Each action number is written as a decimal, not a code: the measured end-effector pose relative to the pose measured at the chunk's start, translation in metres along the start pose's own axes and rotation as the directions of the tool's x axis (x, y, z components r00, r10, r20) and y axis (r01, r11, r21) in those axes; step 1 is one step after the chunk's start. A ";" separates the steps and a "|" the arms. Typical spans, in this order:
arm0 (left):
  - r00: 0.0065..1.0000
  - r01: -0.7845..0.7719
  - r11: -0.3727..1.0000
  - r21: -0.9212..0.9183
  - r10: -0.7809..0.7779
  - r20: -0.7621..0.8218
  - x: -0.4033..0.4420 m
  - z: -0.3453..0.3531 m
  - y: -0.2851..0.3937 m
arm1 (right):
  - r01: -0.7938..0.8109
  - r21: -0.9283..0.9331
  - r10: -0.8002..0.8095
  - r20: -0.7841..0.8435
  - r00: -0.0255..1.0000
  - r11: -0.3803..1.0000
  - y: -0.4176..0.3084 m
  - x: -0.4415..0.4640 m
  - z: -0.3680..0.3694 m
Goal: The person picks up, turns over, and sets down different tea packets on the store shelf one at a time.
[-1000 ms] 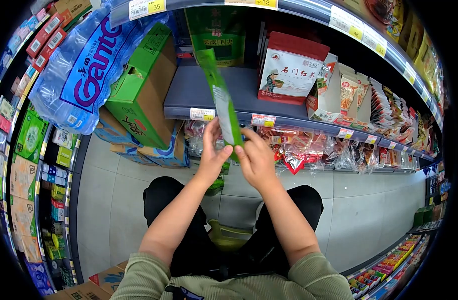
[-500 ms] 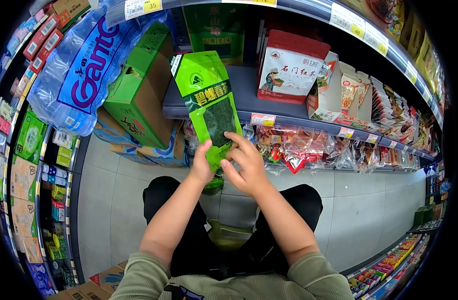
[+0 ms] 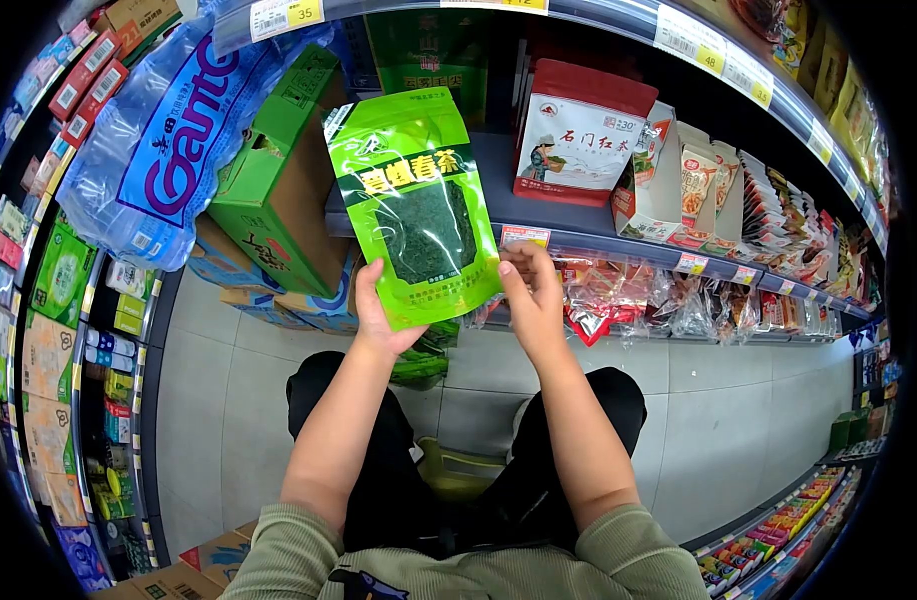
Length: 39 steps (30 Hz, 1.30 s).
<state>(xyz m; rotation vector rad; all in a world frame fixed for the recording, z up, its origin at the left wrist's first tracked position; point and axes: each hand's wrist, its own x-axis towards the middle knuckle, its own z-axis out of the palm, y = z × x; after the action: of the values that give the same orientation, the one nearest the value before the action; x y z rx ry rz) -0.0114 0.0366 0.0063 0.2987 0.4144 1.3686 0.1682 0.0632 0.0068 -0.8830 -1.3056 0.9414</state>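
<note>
A bright green tea pouch [image 3: 424, 235] with a clear window showing dark leaves faces me, tilted a little, in front of the shelf. My left hand [image 3: 379, 315] grips its lower left corner, thumb on the front and the other fingers hidden behind. At the lower right edge, my right hand [image 3: 534, 295] pinches the pouch between thumb and fingers. Behind it stands a dark green pouch [image 3: 419, 60], partly covered. A red and white pouch [image 3: 584, 130] stands upright on the shelf to the right.
A green carton [image 3: 279, 180] and blue-wrapped bottles [image 3: 164, 150] are at the left. The grey shelf [image 3: 569, 220] has a price-tagged front edge, with opened boxes of packets [image 3: 684, 185] on it and plastic-wrapped goods [image 3: 619, 290] below. An upper shelf edge [image 3: 629, 28] runs overhead.
The green pouch has turned from edge-on to its front facing me, after a narrower angled view. My right hand has shifted from the pouch's front to its right edge.
</note>
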 end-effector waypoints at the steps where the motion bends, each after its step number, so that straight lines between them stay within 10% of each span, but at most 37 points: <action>1: 1.000 -0.001 1.000 0.000 0.001 0.000 0.000 0.001 0.000 | -0.096 0.122 0.096 0.009 0.995 0.988 0.000 0.000 0.002; 4: 0.999 0.034 0.999 -0.040 -0.033 0.026 -0.002 0.002 0.002 | -0.528 0.234 0.502 0.165 0.849 0.816 -0.004 0.003 -0.008; 19: 0.992 0.108 0.942 0.318 -0.083 -0.091 0.001 -0.012 0.004 | -0.395 0.407 0.338 0.207 0.918 0.824 -0.001 0.005 -0.011; 27: 0.983 -0.131 0.751 0.647 0.183 -0.014 0.011 -0.015 -0.002 | -0.339 0.422 0.306 0.147 0.941 0.841 0.003 0.006 -0.009; 39: 0.963 -0.087 0.757 0.647 0.232 -0.141 0.012 -0.019 0.000 | -0.334 0.355 0.309 0.126 0.943 0.873 0.012 0.006 -0.008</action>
<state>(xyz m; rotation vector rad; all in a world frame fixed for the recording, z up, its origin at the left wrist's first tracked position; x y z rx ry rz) -0.0185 0.0474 -0.0117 0.7688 1.0665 1.3978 0.1753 0.0731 -0.0027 -0.7859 -0.9978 1.4397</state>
